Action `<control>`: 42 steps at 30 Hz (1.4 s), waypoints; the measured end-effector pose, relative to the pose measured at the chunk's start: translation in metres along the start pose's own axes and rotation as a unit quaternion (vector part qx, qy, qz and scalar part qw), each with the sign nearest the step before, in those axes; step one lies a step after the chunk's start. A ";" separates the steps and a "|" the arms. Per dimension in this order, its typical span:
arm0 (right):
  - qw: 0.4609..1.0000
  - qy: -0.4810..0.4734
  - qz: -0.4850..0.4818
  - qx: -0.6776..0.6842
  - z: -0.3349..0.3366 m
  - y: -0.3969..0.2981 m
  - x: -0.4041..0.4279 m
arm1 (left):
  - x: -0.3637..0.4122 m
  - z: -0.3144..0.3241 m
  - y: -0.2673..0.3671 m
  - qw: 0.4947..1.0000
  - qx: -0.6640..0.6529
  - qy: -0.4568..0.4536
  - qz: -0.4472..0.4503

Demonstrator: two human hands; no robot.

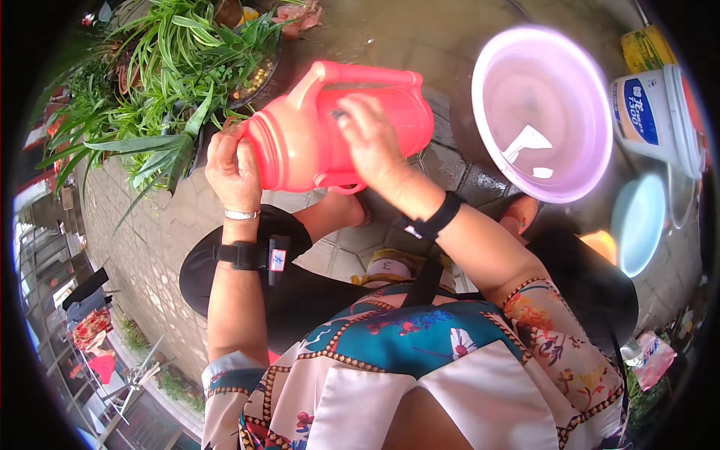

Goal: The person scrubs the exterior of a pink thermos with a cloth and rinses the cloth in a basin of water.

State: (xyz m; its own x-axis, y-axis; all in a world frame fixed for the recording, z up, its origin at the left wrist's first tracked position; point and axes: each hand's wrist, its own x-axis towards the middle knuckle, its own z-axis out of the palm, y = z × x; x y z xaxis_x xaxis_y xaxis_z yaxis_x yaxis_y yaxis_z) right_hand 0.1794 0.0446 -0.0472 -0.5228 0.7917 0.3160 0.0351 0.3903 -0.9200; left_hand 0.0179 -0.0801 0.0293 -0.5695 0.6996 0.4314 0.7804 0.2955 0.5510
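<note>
A pinkish-red plastic thermos flask [292, 149] lies tilted on its side in the air before me, its threaded neck to the left and its long handle [365, 73] uppermost. My left hand [233, 163] grips the rim of the neck, with some fingers hidden at the mouth. Against the flask's side rests my right hand [368, 132], fingers bent. A small dark grey thing [339, 114], perhaps a scouring pad, shows at those fingertips, mostly covered. Whether the flask has a lining inside is hidden.
To the right a lilac basin [484, 107] holds water. Beyond it stand a white bucket [664, 124] bearing writing and a light-blue basin [638, 225]. Potted plants [169, 84] crowd the upper left. Wet paving [444, 166] lies below; a pink packet [652, 360] sits lower right.
</note>
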 end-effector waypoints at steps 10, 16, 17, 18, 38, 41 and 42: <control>0.966 0.041 0.122 -0.223 -0.054 0.112 -0.008 | 0.001 -0.002 0.015 0.998 0.019 -0.031 0.058; 0.999 0.028 -0.038 -0.017 -0.017 -0.006 0.006 | -0.002 -0.001 0.024 0.996 0.025 -0.049 0.077; 0.999 0.032 -0.035 -0.024 -0.022 0.004 0.003 | -0.002 0.001 0.028 0.995 0.030 -0.053 0.081; 0.998 0.034 -0.007 -0.048 -0.025 0.024 -0.002 | -0.002 0.001 0.031 0.994 0.037 -0.054 0.084; 0.932 -0.072 0.327 -0.138 -0.116 0.143 -0.078 | 0.002 -0.004 0.017 0.993 -0.021 -0.060 -0.100; 0.889 -0.027 0.448 -0.093 -0.113 0.158 -0.094 | -0.004 -0.003 -0.007 0.978 -0.045 -0.064 -0.194; 0.878 -0.007 0.474 -0.070 -0.115 0.159 -0.091 | -0.005 0.002 -0.007 0.986 -0.053 -0.066 -0.147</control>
State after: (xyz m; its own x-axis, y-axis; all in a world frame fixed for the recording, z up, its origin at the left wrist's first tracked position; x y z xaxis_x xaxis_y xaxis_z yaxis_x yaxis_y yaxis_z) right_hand 0.3305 0.0891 -0.1953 -0.2124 0.7861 -0.5804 0.5647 -0.3860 -0.7294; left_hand 0.0161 -0.0844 0.0223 -0.7236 0.6738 0.1498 0.5515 0.4338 0.7125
